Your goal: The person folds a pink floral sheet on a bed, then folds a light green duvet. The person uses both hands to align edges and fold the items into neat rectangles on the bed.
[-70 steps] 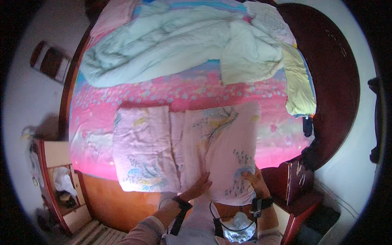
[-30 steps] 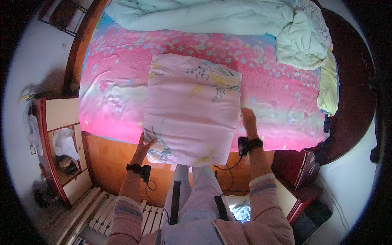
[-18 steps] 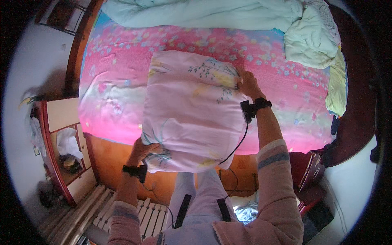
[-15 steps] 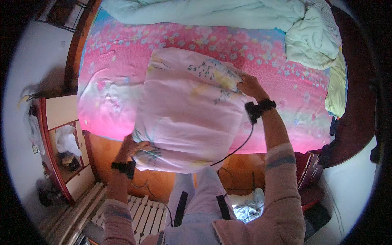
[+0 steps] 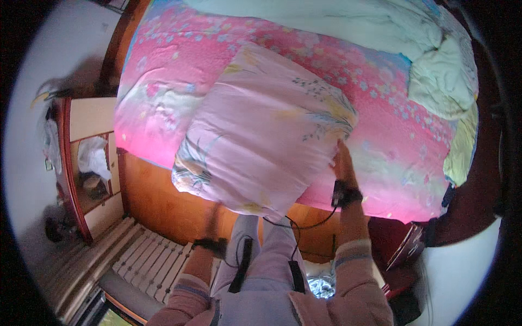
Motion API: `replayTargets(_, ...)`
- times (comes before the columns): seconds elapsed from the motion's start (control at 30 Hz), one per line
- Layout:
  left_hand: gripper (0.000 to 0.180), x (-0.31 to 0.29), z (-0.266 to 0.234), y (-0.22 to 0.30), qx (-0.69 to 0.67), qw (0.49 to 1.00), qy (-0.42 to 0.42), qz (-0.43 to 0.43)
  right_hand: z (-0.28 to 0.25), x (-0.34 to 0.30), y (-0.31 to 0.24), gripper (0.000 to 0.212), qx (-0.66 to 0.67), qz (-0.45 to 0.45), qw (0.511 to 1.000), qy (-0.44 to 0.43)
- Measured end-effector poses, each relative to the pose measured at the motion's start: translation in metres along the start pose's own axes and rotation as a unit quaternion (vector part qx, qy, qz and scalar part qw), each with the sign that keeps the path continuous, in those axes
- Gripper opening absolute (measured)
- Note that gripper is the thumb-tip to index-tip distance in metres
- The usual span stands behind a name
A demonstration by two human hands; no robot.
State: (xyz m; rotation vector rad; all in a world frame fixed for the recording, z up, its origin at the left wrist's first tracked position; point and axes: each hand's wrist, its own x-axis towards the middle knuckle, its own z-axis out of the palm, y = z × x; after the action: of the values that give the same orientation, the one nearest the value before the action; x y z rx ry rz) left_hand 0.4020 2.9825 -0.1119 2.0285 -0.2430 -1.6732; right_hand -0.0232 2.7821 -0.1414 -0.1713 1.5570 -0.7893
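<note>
A pink pillow (image 5: 261,130) with a leaf and flower print lies at a slant on the pink flowered bedsheet (image 5: 157,70), its near corner overhanging the bed's front edge. At its right edge is my right hand (image 5: 343,162), fingers stretched out along the fabric rather than gripping it. My left hand (image 5: 214,213) is low by the pillow's near edge; its fingers are smeared by motion and partly hidden by the pillow. Both wrists wear black straps, and a black cable (image 5: 312,224) hangs from the right one.
A pale green quilt (image 5: 337,24) covers the far side of the bed, with a yellow cloth (image 5: 459,160) at the right. To the left stands an open cabinet (image 5: 89,217) holding a white bag (image 5: 93,157). A slatted white rack (image 5: 152,263) is beside my legs.
The pillow has turned clockwise. My right hand has come down from its upper right corner to the side, and my left hand has let go of the lower left corner and moved nearer me.
</note>
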Motion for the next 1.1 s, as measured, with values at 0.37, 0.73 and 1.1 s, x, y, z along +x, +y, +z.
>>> replayTargets(0.37,0.063,0.028,-0.013,0.183,0.151,0.841,0.181,0.487,0.019,-0.059,0.177,0.046,0.125,0.090,0.987,-0.048)
replayTargets(0.73,0.053,0.028,0.012,0.257,0.155,0.983,-0.081,0.058,0.060,-0.157,0.116,0.034,0.082,0.134,0.984,-0.080)
replayTargets(1.1,0.045,-0.123,-0.005,0.198,-0.029,0.978,-0.108,0.178,0.039,-0.245,-0.008,0.037,-0.103,0.044,0.984,-0.141)
